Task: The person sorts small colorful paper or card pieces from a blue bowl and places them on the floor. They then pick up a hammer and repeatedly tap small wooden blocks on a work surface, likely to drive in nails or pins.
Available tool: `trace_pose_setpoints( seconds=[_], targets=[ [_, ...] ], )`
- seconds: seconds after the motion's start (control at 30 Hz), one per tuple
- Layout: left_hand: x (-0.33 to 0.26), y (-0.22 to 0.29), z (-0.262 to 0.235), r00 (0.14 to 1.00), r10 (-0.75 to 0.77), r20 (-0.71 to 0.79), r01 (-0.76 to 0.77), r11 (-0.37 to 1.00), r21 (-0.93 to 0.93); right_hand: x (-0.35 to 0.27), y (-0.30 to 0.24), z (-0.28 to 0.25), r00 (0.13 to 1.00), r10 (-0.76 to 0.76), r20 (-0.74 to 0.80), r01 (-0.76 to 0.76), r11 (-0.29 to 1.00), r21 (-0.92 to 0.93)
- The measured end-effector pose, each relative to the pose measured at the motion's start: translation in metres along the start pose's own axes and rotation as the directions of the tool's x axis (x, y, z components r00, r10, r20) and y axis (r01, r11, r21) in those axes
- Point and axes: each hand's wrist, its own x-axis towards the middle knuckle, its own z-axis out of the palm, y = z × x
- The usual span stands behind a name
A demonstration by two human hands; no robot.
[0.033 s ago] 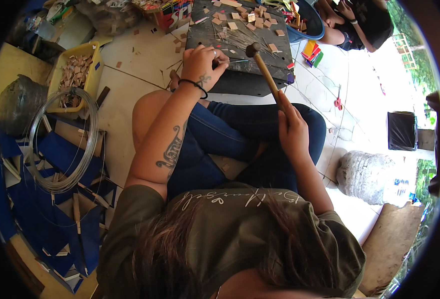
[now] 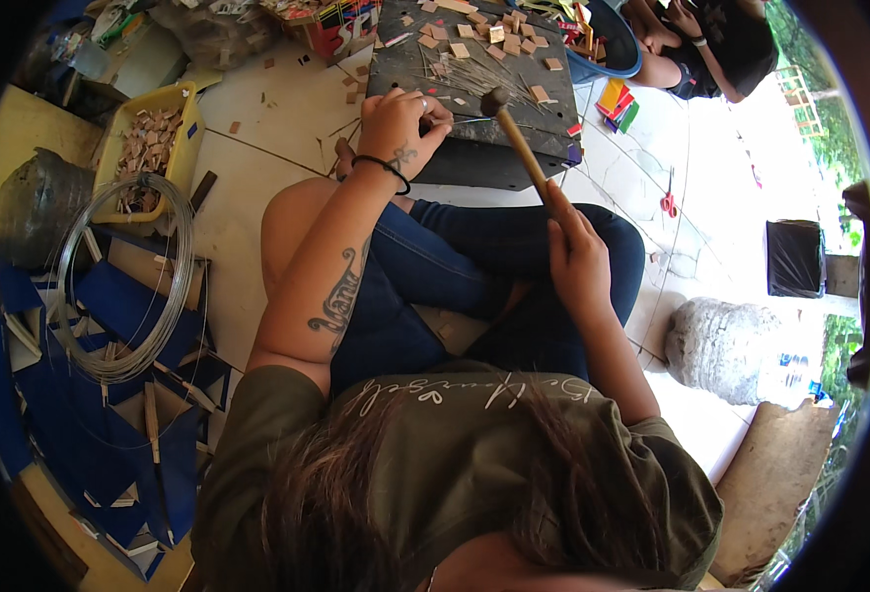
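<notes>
My right hand (image 2: 581, 252) is closed around the wooden handle of a hammer (image 2: 526, 148). The hammer's dark head is raised near the front edge of a low black worktable (image 2: 499, 168). At that table's near left corner my left hand (image 2: 403, 123) is closed, thumb and fingers pinched together. A thin wire (image 2: 472, 120) sticks out to the right from its fingertips, below the hammer head; the gripped end is hidden. Loose straight wires (image 2: 474, 81) and several small wooden squares (image 2: 496, 36) lie scattered farther back on the tabletop.
A yellow crate (image 2: 191, 118) of wood pieces and a wire coil (image 2: 75, 326) are at left, beside blue panels (image 2: 70, 414). Red scissors (image 2: 668, 204) lie on the tiles at right. Another person (image 2: 726, 49) sits beyond a blue basin (image 2: 613, 69).
The hammer head has dipped slightly down and to the left. My left hand stays in place.
</notes>
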Motion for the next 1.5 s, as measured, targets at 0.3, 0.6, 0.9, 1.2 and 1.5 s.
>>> trace_pose_setpoints(
  seconds=[0.3,0.6,0.9,1.2,1.5],
  targets=[
    [0.000,0.001,0.000,1.000,0.013,-0.013,-0.013,1.000,0.004,0.001,0.004,0.002,0.999,-0.031,-0.030,0.032,0.999,0.026],
    [-0.004,0.007,0.005,0.998,-0.053,0.020,0.057,0.928,-0.369,0.001,0.004,-0.014,0.993,0.090,-0.079,-0.077,0.985,0.154],
    [0.015,0.022,0.034,0.993,-0.014,-0.119,-0.019,0.962,-0.273,0.002,0.009,-0.028,0.985,0.121,-0.125,-0.089,0.968,0.236],
    [0.023,0.024,0.040,0.978,0.178,-0.111,-0.183,0.982,-0.040,-0.001,0.000,-0.043,0.993,0.092,-0.076,-0.073,0.973,0.217],
    [0.023,0.026,0.046,0.940,0.289,-0.179,-0.280,0.957,0.073,0.007,-0.022,-0.059,0.993,-0.088,-0.082,0.096,0.989,0.109]
  ],
)
